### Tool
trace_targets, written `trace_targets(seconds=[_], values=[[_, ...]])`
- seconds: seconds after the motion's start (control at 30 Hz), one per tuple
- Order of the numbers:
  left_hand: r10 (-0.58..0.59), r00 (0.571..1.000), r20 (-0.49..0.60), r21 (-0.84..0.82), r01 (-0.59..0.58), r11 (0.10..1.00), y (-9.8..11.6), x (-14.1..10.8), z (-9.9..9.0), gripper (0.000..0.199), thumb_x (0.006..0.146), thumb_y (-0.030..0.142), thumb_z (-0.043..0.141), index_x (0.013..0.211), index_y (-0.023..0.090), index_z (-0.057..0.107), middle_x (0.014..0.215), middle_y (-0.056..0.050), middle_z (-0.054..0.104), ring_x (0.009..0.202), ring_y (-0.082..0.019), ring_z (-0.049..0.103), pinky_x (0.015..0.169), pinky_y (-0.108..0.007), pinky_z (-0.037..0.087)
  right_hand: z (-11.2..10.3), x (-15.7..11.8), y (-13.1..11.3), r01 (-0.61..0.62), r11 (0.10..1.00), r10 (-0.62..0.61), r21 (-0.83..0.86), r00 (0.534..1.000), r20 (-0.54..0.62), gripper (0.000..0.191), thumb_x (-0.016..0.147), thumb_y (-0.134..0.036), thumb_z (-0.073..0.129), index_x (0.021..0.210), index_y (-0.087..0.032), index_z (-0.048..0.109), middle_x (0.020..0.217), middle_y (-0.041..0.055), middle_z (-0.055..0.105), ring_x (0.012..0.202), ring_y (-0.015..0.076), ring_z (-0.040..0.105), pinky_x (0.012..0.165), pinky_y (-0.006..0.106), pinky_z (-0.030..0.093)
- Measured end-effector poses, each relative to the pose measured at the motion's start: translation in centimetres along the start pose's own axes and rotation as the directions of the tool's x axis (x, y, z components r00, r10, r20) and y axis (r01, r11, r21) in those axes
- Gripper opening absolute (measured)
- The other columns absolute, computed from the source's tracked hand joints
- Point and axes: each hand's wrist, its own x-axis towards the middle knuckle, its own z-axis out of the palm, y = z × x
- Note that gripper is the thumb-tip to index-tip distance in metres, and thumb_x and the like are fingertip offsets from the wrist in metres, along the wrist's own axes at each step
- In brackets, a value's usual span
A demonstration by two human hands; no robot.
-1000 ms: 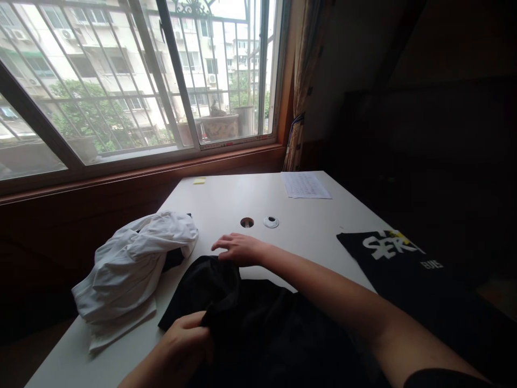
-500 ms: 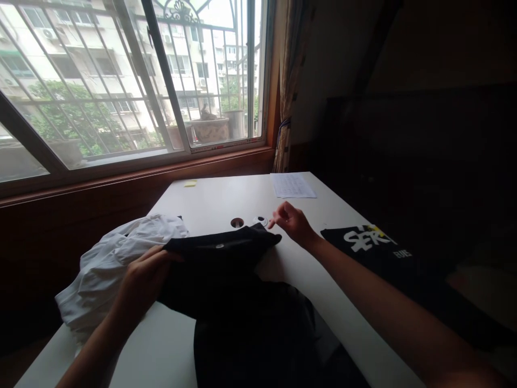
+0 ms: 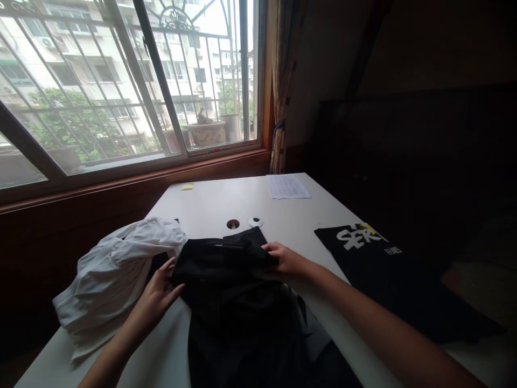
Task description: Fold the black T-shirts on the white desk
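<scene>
we hold the black garment (image 3: 226, 307) by its right edge in our right hand (image 3: 287, 260), apparently to keep it spread; at its left edge, our left hand's (image 3: 157, 290) grip we cannot tell.

One head-worn camera views from above and behind the left hand (image 3: 158, 292) and the right hand (image 3: 288, 261), facing forward and downward. Both sit at near range. Coverage extends across the table (image 3: 202, 207) ahead of them to the window (image 3: 155, 89), farther off.
</scene>
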Motion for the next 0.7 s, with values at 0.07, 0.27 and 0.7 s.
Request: trace_targets(seconds=[0.07,0.27,0.7], values=[[-0.059,0.998,0.016,-0.027,0.059,0.998,-1.2,-1.5,0.3,0.075,0.089,0.053,0.065,0.151,0.024,0.036,0.13,-0.013,0.063,0.12,-0.028,0.064,0.103,-0.047,0.053,0.6,-0.3,-0.2,0.004,0.999,0.0,0.044,0.997,-0.079,0.027,0.088,-0.044,0.07,0.107,-0.029,0.079,0.12,0.0061,0.07,0.114,0.0304,0.062,0.1,0.045,0.049],[-0.148,0.985,0.086,0.019,0.147,0.989,0.5,-2.1,0.4,0.07,0.087,0.06,0.063,0.145,0.024,0.048,0.121,-0.013,0.068,0.107,-0.031,0.068,0.097,-0.052,0.056,0.2,-2.0,-2.3,-0.098,0.938,0.198,0.333,0.938,-0.283,0.034,0.095,-0.048,0.06,0.112,-0.022,0.073,0.107,0.0061,0.075,0.102,0.0295,0.068,0.094,0.045,0.053],[0.405,0.8,0.443,0.089,-0.489,0.868,12.0,0.7,7.0,0.09,0.085,0.002,0.053,0.159,0.043,0.022,0.159,-0.004,0.038,0.142,-0.031,0.036,0.113,-0.057,0.044,-3.9,-6.7,-4.2,-0.169,0.79,0.539,0.59,0.649,-0.536,0.041,0.091,-0.06,0.061,0.118,-0.031,0.072,0.125,0.0034,0.072,0.132,0.0325,0.056,0.115,0.051,0.044]])
